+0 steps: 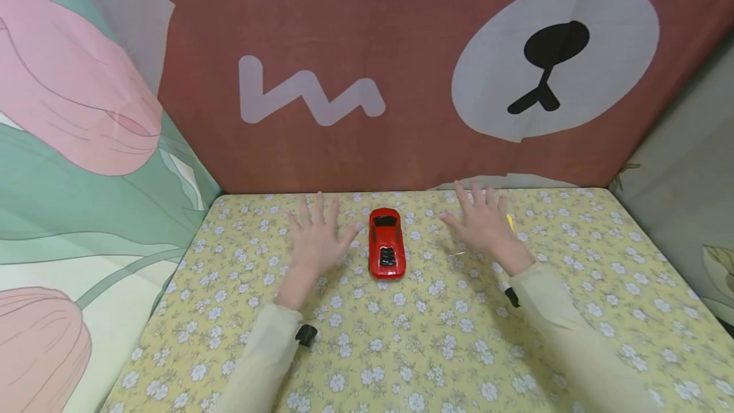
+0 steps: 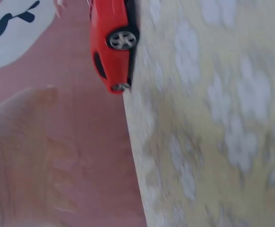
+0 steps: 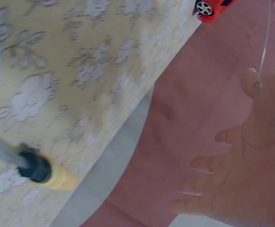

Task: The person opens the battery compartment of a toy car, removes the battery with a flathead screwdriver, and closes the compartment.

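Observation:
A red toy car (image 1: 387, 244) stands on the flowered cloth between my two hands. My left hand (image 1: 317, 241) is spread above the cloth left of the car, palm down and apart from it. My right hand (image 1: 484, 222) is likewise spread, to the car's right, holding nothing. A thin pale strand (image 3: 266, 45) with a small knot shows by my right thumb; I cannot tell whether it touches. Partly hidden behind the right hand is a yellow-ended thing with a black collar (image 3: 36, 165) and a greyish, blurred shaft.
Yellow flowered cloth (image 1: 401, 349) covers the table. A reddish-brown hanging with a bear's face (image 1: 344, 152) rises at its far edge. Printed cloth walls stand at the left (image 1: 103, 209) and right (image 1: 688, 164). A black wrist strap part (image 1: 306, 336) shows at my left sleeve.

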Demonstrator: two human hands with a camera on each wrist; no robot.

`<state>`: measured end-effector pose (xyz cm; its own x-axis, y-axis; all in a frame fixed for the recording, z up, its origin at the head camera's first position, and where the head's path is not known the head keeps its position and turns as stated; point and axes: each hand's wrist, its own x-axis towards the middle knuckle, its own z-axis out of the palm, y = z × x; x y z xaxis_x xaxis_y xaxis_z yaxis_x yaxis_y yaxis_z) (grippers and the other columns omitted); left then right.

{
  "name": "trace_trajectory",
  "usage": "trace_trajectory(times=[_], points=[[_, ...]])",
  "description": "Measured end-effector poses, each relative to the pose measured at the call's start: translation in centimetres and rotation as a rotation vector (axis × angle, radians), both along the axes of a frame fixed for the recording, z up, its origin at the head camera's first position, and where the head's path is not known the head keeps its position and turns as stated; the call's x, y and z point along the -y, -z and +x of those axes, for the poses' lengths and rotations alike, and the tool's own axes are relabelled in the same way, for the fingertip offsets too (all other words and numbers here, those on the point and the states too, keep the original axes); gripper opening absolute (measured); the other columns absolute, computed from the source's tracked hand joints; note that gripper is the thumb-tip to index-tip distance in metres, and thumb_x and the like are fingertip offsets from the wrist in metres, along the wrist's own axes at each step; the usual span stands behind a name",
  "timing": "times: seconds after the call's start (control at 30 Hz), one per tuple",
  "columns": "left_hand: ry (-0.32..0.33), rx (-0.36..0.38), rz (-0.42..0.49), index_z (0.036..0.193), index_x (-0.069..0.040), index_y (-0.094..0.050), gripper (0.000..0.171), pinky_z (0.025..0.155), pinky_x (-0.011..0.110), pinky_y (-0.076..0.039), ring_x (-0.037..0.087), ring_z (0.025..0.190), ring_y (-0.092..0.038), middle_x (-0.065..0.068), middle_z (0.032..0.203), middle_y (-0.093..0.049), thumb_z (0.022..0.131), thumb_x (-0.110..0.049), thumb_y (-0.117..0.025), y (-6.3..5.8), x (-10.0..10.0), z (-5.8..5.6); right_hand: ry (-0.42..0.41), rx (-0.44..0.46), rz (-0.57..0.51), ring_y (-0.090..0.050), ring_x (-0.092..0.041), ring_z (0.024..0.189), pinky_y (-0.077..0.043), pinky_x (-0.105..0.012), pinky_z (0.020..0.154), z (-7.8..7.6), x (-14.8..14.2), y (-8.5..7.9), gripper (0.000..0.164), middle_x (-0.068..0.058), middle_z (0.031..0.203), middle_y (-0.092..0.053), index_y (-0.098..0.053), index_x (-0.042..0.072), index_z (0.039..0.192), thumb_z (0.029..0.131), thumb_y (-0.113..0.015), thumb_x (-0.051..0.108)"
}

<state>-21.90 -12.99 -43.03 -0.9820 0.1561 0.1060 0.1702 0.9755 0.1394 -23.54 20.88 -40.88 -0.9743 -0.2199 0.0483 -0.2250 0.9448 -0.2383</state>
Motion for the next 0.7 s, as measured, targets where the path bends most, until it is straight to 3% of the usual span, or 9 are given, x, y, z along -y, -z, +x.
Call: trace_trajectory(times=[0.2,0.33,0.5,0.6,0.7], points=[[-0.005,0.118,-0.002,0.157,0.001,-0.04,0.085,0.118,0.065,-0.025,0.053,0.149,-0.025,0.026,0.163,-0.032,0.104,-0.066,-0.036,0.3,-1.7,1.2,-0.048,0.061,0.052,-0.007,-0.059,0.15,-0.013,-0.074,0.116,-0.7,2.0,-0.9,0.08,-0.031,0.167,-0.013,-0.016,0.004,0.166,0.107,-0.055,0.042],[0.025,0.162,0.076,0.147,0.005,-0.052,0.081,0.109,0.057,-0.043,0.047,0.139,-0.045,0.026,0.151,-0.05,0.106,-0.063,-0.038,-0.1,-3.1,2.3,-0.114,0.119,0.053,-0.016,-0.059,0.148,-0.021,-0.073,0.114,-1.3,3.4,-1.3,0.078,-0.032,0.164,-0.021,-0.017,0.003,0.165,0.108,-0.055,0.039],[0.085,0.088,0.093,0.122,0.005,-0.068,0.068,0.082,0.046,-0.059,0.037,0.101,-0.068,0.021,0.114,-0.07,0.105,-0.057,-0.05,0.0,-4.9,3.5,-0.166,0.196,0.033,-0.022,-0.058,0.147,-0.025,-0.071,0.114,-2.1,5.1,-1.4,0.075,-0.031,0.164,-0.024,-0.018,0.003,0.165,0.109,-0.053,0.039],[0.099,0.01,0.083,0.103,0.002,-0.071,0.058,0.061,0.039,-0.058,0.03,0.076,-0.068,0.015,0.089,-0.069,0.102,-0.054,-0.059,0.1,-6.0,4.1,-0.178,0.244,0.033,-0.026,-0.055,0.147,-0.028,-0.068,0.115,-2.4,6.2,-1.5,0.073,-0.031,0.163,-0.027,-0.022,0.002,0.164,0.109,-0.052,0.04],[0.101,-0.03,0.086,0.095,0.003,-0.07,0.054,0.051,0.034,-0.054,0.027,0.064,-0.065,0.013,0.079,-0.066,0.1,-0.051,-0.064,0.3,-7.1,4.7,-0.198,0.284,0.03,-0.032,-0.052,0.145,-0.032,-0.065,0.114,-2.6,7.4,-1.5,0.07,-0.032,0.161,-0.031,-0.027,0.0,0.162,0.109,-0.051,0.04]])
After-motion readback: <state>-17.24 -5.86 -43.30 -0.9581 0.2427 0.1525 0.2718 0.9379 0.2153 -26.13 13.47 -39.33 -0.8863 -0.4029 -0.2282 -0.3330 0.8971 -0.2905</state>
